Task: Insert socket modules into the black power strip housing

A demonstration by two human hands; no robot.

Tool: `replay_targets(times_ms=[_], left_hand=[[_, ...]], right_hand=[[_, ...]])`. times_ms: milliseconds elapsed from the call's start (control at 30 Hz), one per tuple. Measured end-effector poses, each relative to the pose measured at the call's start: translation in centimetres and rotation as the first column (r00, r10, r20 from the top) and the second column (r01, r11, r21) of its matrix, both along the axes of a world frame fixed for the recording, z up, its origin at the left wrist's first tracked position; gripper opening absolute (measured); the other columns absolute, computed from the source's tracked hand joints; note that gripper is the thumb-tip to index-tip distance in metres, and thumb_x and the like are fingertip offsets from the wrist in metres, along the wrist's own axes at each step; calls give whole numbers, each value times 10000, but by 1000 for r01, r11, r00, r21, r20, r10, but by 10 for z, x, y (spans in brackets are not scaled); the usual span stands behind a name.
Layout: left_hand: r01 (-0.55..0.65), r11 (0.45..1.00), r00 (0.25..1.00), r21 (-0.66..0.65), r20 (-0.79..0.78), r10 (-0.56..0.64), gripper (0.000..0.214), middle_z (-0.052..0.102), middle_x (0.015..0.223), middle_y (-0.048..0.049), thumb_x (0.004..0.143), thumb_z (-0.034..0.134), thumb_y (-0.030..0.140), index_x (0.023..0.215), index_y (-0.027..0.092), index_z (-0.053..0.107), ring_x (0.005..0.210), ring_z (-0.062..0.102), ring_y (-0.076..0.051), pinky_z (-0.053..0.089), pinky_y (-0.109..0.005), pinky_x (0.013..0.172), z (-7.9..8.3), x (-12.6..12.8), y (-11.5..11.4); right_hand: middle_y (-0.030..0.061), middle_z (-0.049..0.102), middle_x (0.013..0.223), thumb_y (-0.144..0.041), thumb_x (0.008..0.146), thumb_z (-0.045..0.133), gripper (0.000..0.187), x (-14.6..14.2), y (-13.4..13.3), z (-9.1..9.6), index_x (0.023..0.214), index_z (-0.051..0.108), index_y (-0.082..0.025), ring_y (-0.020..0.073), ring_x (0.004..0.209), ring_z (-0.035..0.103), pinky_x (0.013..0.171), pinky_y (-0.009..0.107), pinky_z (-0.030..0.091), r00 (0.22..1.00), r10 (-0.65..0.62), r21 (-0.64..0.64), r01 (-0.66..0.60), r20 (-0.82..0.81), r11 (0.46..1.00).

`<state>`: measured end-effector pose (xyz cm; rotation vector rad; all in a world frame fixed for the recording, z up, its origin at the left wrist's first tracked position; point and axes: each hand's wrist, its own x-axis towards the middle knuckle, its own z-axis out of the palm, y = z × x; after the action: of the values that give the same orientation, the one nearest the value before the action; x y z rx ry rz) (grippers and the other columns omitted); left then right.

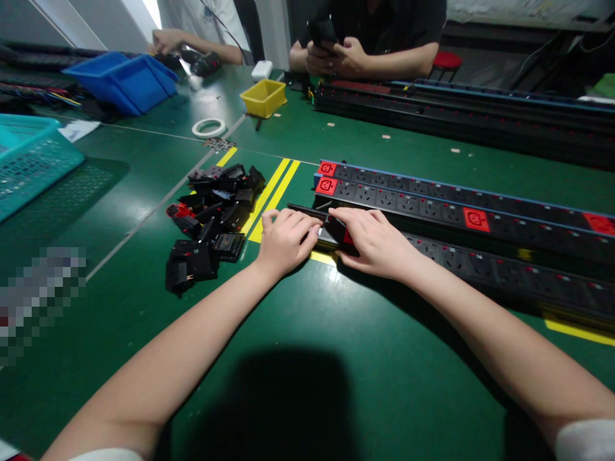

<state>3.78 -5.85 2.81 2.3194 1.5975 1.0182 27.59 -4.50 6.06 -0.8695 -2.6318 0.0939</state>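
Observation:
The nearest black power strip (473, 259) lies lengthwise on the green table, a row of sockets along its top. At its left end my left hand (288, 240) is closed, with curled fingers and thumb on the strip's end part. Just to the right, my right hand (372, 242) grips the same strip from above, its thumb on the near side. A dark flat edge shows beyond my left fingertips; what it belongs to is partly hidden. Between the hands, a bit of red socket shows. Behind lie two more strips (408, 203) with red sockets.
Loose black socket modules (211, 214) are heaped left of my hands. Further off are a yellow bin (264, 96), a blue bin (127, 83), a tape roll (209, 128) and a teal basket (38, 153). Across the table, one person holds a phone (324, 32); another sits beside them.

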Motion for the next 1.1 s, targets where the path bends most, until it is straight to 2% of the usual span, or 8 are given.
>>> replay_targets(times_ms=[167,267,333,433,633,833,967,1100], left_hand=[[-191,980,941,-50,276,198,353,775,881,-51,1009,502,440,803,248,715,962,666,-265,415,-446,997,-4,-8,14],[-164,965,821,-203,514,248,373,738,808,-44,984,501,478,784,231,696,837,681,-226,494,-358,833,-9,-15,26],[-151,952,755,-265,591,284,365,713,758,-37,952,524,484,755,222,684,773,673,-203,501,-325,773,-12,-17,32],[-146,951,726,-274,624,291,343,697,730,-32,928,548,464,731,215,676,740,665,-185,502,-308,746,-14,-18,34],[-124,954,733,-275,623,275,296,695,718,-27,922,562,396,719,216,680,705,648,-171,507,-295,708,-12,-17,32],[-91,957,713,-275,653,255,260,661,677,-16,909,580,331,704,204,678,633,605,-143,468,-274,648,-13,-17,34],[-61,958,703,-281,669,242,273,651,673,-9,913,590,354,708,197,679,626,595,-130,465,-255,641,-13,-17,34],[-44,957,704,-286,671,234,287,648,674,-8,910,589,376,711,192,682,622,588,-121,472,-244,640,-12,-16,34]], right_hand=[[224,614,1521,-253,960,596,655,0,0,1,1572,404,-120,330,1379,599,1046,447,424,997,56,18,-57,48,998],[217,615,1524,-317,958,626,670,0,1,3,1566,421,-125,340,1373,601,1072,457,409,998,49,-18,-48,41,999],[215,624,1513,-354,948,649,667,-1,1,5,1544,452,-127,344,1374,599,1091,464,401,999,41,-40,-40,28,998],[213,626,1509,-358,959,642,655,0,2,5,1537,464,-107,342,1379,594,1091,465,403,998,45,-31,-44,32,999],[215,562,1588,-363,988,606,691,2,0,4,1596,408,-101,337,1425,555,1076,463,412,993,86,4,-87,85,996],[149,433,1707,-378,1022,583,739,3,1,0,1674,315,-155,300,1629,304,1204,480,296,966,195,3,-199,172,980],[170,524,1640,-363,1006,611,673,0,2,-3,1601,418,-116,307,1573,405,1207,474,302,970,181,55,-193,164,980],[184,706,1385,-360,984,638,474,-4,1,-3,1381,602,-104,329,1338,607,1162,460,347,979,136,167,-161,149,973]])
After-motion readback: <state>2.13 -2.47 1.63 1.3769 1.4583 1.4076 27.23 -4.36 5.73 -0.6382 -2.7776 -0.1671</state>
